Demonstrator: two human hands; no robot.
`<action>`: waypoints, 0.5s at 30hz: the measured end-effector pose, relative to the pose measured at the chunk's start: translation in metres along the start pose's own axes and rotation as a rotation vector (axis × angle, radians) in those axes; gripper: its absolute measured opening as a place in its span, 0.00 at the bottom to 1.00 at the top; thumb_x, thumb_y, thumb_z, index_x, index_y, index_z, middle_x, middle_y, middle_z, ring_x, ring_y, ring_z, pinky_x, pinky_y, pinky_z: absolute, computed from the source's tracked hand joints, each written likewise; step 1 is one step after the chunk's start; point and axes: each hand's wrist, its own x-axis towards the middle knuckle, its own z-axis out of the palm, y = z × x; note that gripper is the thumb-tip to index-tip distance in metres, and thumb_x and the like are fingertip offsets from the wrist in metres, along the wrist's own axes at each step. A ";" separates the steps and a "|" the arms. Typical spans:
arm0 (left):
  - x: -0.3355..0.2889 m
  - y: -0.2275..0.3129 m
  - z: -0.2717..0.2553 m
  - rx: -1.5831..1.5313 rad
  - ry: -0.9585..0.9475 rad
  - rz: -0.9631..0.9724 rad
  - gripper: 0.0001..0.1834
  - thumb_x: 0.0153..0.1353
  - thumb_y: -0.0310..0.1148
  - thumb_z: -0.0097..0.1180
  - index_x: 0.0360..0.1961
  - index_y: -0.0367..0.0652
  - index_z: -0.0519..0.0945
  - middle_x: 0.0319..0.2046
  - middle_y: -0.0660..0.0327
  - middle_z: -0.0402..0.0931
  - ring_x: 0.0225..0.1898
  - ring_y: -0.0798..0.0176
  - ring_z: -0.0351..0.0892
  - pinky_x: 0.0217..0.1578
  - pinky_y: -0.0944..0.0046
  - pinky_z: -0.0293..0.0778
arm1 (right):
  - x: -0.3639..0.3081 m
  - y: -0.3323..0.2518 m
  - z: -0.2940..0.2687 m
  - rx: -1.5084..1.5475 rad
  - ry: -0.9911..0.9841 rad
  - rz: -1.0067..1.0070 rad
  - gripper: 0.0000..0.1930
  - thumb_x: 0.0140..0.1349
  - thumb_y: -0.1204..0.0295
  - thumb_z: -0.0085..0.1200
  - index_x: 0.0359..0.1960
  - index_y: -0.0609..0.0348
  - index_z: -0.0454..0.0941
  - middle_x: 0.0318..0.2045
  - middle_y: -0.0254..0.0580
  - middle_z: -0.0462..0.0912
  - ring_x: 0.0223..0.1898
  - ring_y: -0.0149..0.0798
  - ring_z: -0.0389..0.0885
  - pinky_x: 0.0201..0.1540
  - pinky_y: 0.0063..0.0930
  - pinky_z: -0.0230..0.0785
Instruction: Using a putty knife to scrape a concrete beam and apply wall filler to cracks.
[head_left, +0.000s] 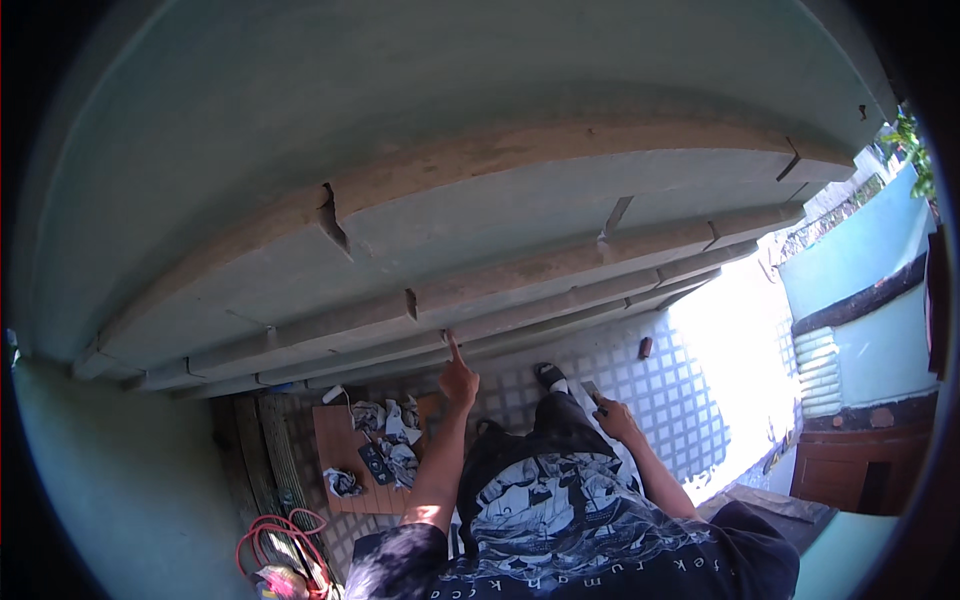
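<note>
My left hand (459, 382) is raised to a pale ledge (520, 312) on the wall, its index finger stretched out and the other fingers curled. The fingertip touches or nearly touches the ledge beside a small whitish spot. Nothing shows in that hand. Lower and to the right, my right hand (615, 418) is closed around the handle of a putty knife (590, 388), with its flat blade sticking out toward the wall. Dark gaps and notches (411, 304) cut across the stepped ledges above.
A brown board (345, 440) on the tiled floor carries crumpled paper (402, 462) and a dark flat piece. Beside it lie a white roller (333, 394) and, farther left, a red hose (262, 535). A reddish-brown block (645, 347) sits on the tiles at right.
</note>
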 end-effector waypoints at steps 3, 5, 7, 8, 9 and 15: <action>-0.004 0.008 -0.003 -0.153 -0.049 -0.071 0.52 0.46 0.26 0.51 0.68 0.50 0.34 0.32 0.49 0.78 0.27 0.46 0.79 0.26 0.50 0.75 | -0.011 0.010 0.011 0.004 -0.017 0.021 0.27 0.55 0.65 0.50 0.59 0.50 0.66 0.38 0.60 0.79 0.44 0.58 0.76 0.50 0.44 0.67; -0.001 0.010 0.010 -0.237 -0.027 -0.133 0.51 0.47 0.26 0.51 0.68 0.49 0.33 0.31 0.47 0.77 0.28 0.46 0.78 0.29 0.49 0.74 | -0.017 -0.005 0.006 0.024 -0.029 0.061 0.27 0.55 0.64 0.50 0.59 0.50 0.66 0.39 0.60 0.79 0.44 0.58 0.76 0.50 0.44 0.66; -0.004 0.021 0.027 -0.324 -0.011 -0.183 0.51 0.48 0.27 0.52 0.68 0.48 0.33 0.29 0.46 0.77 0.29 0.46 0.78 0.31 0.49 0.74 | -0.023 -0.007 0.004 0.047 -0.034 0.110 0.27 0.56 0.64 0.50 0.59 0.50 0.66 0.39 0.61 0.78 0.44 0.57 0.76 0.50 0.44 0.66; -0.010 0.031 0.033 -0.479 0.107 -0.136 0.50 0.48 0.27 0.51 0.68 0.45 0.34 0.35 0.43 0.74 0.34 0.43 0.77 0.35 0.47 0.73 | -0.024 -0.003 0.007 0.039 -0.029 0.088 0.27 0.56 0.64 0.49 0.60 0.51 0.66 0.38 0.60 0.79 0.44 0.57 0.76 0.49 0.44 0.66; -0.015 0.042 0.038 -0.635 0.225 -0.088 0.49 0.48 0.27 0.51 0.67 0.41 0.36 0.41 0.40 0.72 0.38 0.40 0.76 0.40 0.45 0.71 | -0.025 0.000 0.008 0.030 -0.024 0.064 0.27 0.57 0.63 0.49 0.60 0.51 0.65 0.38 0.60 0.79 0.43 0.57 0.76 0.49 0.44 0.66; -0.046 0.129 0.016 -0.272 0.049 0.503 0.46 0.45 0.27 0.55 0.66 0.43 0.48 0.64 0.44 0.50 0.61 0.43 0.57 0.55 0.49 0.62 | -0.030 0.038 0.020 0.117 0.144 0.091 0.25 0.60 0.64 0.47 0.60 0.47 0.65 0.21 0.48 0.79 0.13 0.37 0.76 0.19 0.33 0.70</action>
